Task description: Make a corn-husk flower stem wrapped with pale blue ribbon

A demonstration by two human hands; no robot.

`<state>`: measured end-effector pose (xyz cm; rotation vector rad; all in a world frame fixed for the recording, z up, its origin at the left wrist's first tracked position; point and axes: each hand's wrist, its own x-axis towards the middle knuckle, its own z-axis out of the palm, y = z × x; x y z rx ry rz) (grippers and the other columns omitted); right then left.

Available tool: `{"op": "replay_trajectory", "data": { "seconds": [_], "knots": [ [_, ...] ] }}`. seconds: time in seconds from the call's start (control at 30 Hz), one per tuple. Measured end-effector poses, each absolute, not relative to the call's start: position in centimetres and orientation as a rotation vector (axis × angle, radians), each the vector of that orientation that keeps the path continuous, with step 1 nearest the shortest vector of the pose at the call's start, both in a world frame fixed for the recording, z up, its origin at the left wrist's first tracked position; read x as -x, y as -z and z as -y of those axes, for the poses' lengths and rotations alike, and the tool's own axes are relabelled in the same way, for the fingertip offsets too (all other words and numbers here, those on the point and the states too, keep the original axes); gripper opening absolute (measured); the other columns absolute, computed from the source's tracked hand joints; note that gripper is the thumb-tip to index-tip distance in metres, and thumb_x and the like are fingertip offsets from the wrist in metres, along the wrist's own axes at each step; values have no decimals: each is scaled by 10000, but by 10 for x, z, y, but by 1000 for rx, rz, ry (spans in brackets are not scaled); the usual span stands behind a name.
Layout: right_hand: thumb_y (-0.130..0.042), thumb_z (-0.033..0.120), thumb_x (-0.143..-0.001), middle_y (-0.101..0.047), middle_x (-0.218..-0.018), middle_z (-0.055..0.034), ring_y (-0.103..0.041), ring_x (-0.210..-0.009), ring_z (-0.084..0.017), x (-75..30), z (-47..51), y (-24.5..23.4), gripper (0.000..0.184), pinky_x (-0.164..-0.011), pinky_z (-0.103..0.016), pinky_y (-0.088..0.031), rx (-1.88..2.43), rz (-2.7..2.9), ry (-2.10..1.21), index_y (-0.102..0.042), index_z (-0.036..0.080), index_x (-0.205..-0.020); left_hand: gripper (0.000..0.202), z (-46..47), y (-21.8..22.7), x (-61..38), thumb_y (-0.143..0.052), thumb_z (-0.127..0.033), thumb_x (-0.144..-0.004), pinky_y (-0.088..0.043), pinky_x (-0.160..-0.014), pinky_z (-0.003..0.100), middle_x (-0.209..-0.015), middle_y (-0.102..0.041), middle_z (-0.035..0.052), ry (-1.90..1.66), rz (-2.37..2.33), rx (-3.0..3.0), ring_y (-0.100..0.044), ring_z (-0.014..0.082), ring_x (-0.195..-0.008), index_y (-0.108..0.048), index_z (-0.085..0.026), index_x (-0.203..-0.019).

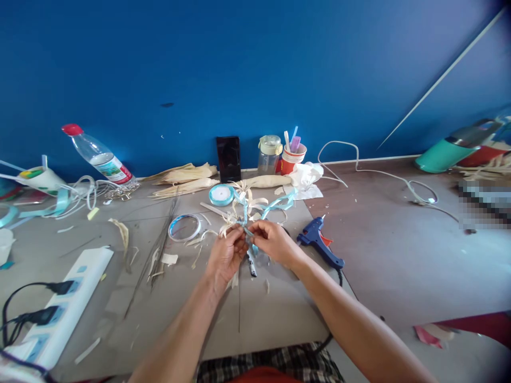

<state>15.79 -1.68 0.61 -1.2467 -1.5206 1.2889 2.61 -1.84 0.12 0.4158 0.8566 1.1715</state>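
Observation:
Near the middle of the table, my left hand (227, 251) is closed round the base of a flower-like piece of curled, pale dried husk strips (255, 203). A thin wire (239, 308) points down toward me from below that hand. My right hand (275, 242) pinches a light blue ribbon (281, 204) close against the flower's base, the fingertips of both hands nearly meeting. One length of the ribbon runs up through the husk strips, another trails off to the right. Fingers hide the exact spot where ribbon and stem meet. Just below the hands lies a pen (251, 264).
Right of my hands lies a blue glue gun (319, 242). To the left are a tape roll (184, 227), a ribbon spool (221, 195), thin wires (159, 244) and a power strip (75, 303). Behind stand a phone (229, 159), a jar (269, 154), a paper cup (293, 158) and a tilted-looking bottle (101, 157).

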Motion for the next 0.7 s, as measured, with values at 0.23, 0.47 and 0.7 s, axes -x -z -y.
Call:
{"op": "replay_trajectory", "data": {
  "seconds": [0.23,0.47,0.7],
  "knots": [
    [-514,175,-698,-576,-666,16,-494,-633,-109,-157,15,-6,118,-619,-239,-388,1275,1434,-1249,-623,157,-738,234,19,-2,-31,-727,-119,-572,-271,-443,162,-476,-435,-69,-1204,-855,-352,-325,16,-410,-504,-141,-639],
    [-591,244,-686,-588,-631,13,-506,-584,-99,-155,13,-5,108,-603,-246,-412,1153,1223,-1478,-654,160,-713,204,17,-3,-26,-694,-132,-624,-302,-458,165,-510,-468,-57,-1157,-805,-309,-324,17,-409,-492,-145,-651],
    [-627,262,-644,-562,-568,23,-497,-529,-90,-159,5,3,118,-562,-237,-394,1151,974,-1628,-605,155,-689,192,19,-3,-32,-719,-154,-612,-285,-442,155,-541,-490,-49,-1193,-881,-314,-317,6,-416,-546,-130,-692]
  ]
}}
